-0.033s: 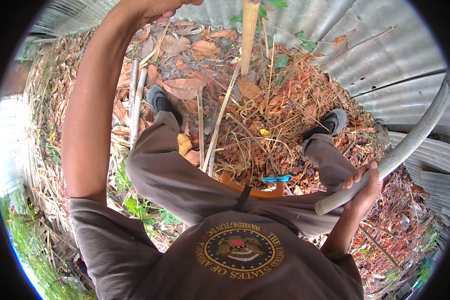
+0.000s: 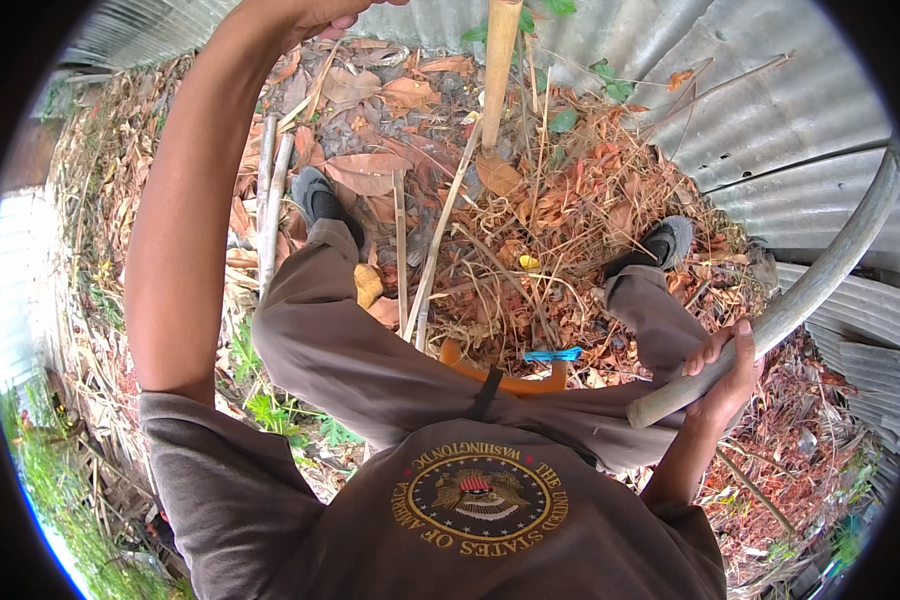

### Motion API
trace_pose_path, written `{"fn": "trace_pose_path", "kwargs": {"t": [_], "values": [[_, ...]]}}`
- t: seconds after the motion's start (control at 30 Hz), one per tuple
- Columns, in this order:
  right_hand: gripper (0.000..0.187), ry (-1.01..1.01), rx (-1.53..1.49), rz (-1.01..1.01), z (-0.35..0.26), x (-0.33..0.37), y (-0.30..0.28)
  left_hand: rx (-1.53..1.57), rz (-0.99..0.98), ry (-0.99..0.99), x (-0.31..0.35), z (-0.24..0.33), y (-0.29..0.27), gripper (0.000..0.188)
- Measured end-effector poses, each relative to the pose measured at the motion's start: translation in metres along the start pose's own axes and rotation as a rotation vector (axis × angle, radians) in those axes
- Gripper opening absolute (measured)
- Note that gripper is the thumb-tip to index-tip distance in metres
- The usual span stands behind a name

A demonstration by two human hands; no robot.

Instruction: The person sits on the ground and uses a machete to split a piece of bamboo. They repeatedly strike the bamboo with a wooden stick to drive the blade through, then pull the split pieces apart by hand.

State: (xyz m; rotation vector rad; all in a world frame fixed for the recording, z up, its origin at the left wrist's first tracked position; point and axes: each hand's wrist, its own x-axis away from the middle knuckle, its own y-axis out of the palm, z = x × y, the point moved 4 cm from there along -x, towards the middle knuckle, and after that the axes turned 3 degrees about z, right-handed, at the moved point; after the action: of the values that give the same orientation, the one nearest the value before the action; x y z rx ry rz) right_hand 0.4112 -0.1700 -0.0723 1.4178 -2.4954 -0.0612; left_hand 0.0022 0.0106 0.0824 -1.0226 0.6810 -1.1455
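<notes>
My right hand (image 2: 727, 375) is wrapped round a smooth greyish wooden pole (image 2: 820, 285), close to its cut lower end. The pole slants up to the right in front of the metal sheets, looking bent in this wide view. My left arm is raised, and my left hand (image 2: 315, 14) is cut off by the top edge. Its visible fingers are curled; whatever they may hold is out of sight. To the right of that hand stands an upright bamboo post (image 2: 498, 75), apart from it in the picture.
Corrugated metal sheets (image 2: 760, 110) wall the far and right sides. Dry leaves (image 2: 370, 175) and twigs cover the ground round my feet. Pale sticks (image 2: 270, 205) lie beside my left foot. An orange curved object (image 2: 535, 384) with a blue clip-like piece (image 2: 553, 355) shows by my lap.
</notes>
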Motion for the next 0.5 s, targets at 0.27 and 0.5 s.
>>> {"fn": "trace_pose_path", "kwargs": {"t": [0.27,0.5], "values": [[0.02,-0.129,0.085,-0.248,-0.022,0.042,0.048,0.036,0.073,0.121,-0.025,-0.011,0.024,0.034],[0.025,-0.36,0.42,-0.573,-0.091,0.067,0.117,-0.079,0.027,0.2,-0.005,0.018,0.05,0.036]]}}
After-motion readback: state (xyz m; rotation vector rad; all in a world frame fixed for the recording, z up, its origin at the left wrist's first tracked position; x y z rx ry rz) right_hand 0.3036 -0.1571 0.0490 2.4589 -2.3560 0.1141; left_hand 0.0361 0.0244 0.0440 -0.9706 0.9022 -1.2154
